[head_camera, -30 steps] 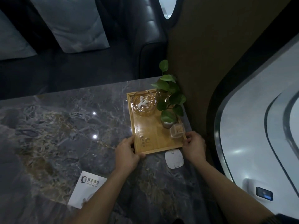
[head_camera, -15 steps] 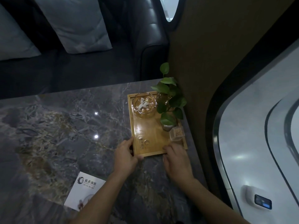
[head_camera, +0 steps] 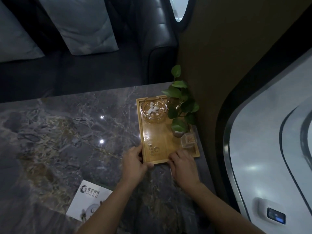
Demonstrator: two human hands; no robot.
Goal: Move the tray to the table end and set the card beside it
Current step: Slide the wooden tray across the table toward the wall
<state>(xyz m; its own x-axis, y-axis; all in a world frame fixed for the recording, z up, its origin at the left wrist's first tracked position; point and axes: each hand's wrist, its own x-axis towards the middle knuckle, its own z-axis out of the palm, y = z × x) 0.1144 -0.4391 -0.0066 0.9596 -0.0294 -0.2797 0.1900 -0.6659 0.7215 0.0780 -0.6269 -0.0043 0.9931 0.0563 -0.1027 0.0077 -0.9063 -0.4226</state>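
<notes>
Dim, soft-focus wide-angle view; ceiling-light glints on the glossy table (head_camera: 67, 132), edges curved.

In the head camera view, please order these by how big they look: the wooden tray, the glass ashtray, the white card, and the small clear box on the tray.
1. wooden tray
2. white card, though it lies nearer the camera and an arm covers part of it
3. glass ashtray
4. small clear box

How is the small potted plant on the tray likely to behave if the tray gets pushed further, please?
The plant looks top-heavy: long leafy stems over a small pot, so it may wobble or tip. It stands loose on the smooth wooden tray, so it might also slide.
</notes>
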